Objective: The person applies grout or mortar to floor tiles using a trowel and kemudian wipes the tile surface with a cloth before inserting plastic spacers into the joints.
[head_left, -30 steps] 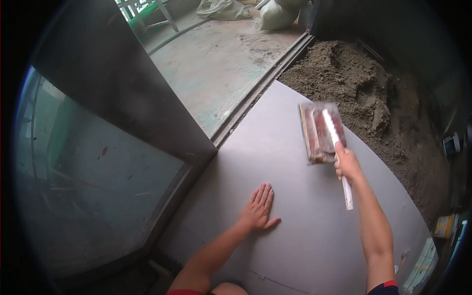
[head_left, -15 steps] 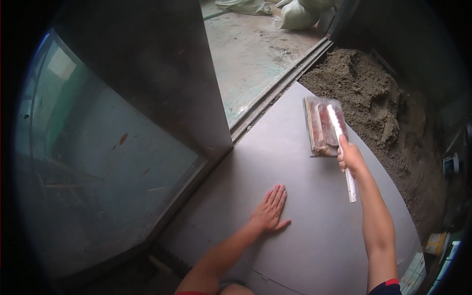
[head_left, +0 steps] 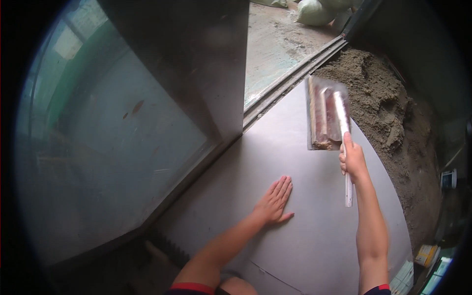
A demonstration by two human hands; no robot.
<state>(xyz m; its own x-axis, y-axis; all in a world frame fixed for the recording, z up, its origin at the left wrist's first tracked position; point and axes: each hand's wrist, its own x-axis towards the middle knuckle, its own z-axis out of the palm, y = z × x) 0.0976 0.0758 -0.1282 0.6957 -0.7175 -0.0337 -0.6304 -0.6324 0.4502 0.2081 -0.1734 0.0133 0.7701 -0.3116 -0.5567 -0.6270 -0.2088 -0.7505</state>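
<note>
A large grey tile (head_left: 319, 191) lies flat in front of me. My left hand (head_left: 275, 201) rests palm down on it, fingers stretched out and thumb apart. My right hand (head_left: 353, 160) is wrapped round the long white handle of a flat tamping paddle (head_left: 317, 115). The paddle's rectangular plate, smeared reddish and pale, is over the far right part of the tile. Whether the plate touches the surface cannot be made out. A thin line, perhaps a cord, crosses the near part of the tile (head_left: 275, 278).
A heap of damp grey-brown sand or mortar (head_left: 376, 93) borders the tile's right edge. To the left stands a glass door panel (head_left: 108, 167), and a metal track (head_left: 295, 81) runs behind. Pale sacks (head_left: 314, 12) lie beyond. A yellow-and-white container (head_left: 426, 255) is at lower right.
My view has shifted, so the door and track appear farther right. The paddle is nearer the tile's far corner. My left hand stays flat on the tile.
</note>
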